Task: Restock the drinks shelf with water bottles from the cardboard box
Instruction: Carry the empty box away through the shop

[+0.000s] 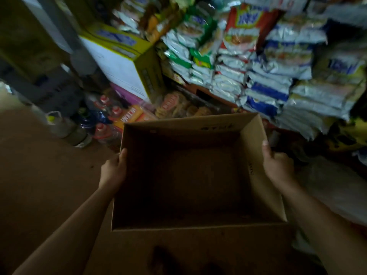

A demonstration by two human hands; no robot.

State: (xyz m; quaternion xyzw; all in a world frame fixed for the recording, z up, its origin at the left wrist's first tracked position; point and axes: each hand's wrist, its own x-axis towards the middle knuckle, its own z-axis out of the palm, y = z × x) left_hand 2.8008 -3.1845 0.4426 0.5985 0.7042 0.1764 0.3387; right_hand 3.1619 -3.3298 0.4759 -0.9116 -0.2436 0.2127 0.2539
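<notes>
pretty dim storeroom, brown floor (39, 175), snack packets (268, 76) stacked high on the right, a white and yellow carton (123, 62) behind, everything blurry

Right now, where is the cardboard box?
The cardboard box is in the middle of the head view, held between the left hand and right hand, just below the stacked snack packets.

Your way into the cardboard box (198, 128) is open from above. Stacked snack packets (264, 76) crowd its far edge; bottles (103, 116) block its far-left corner.
</notes>
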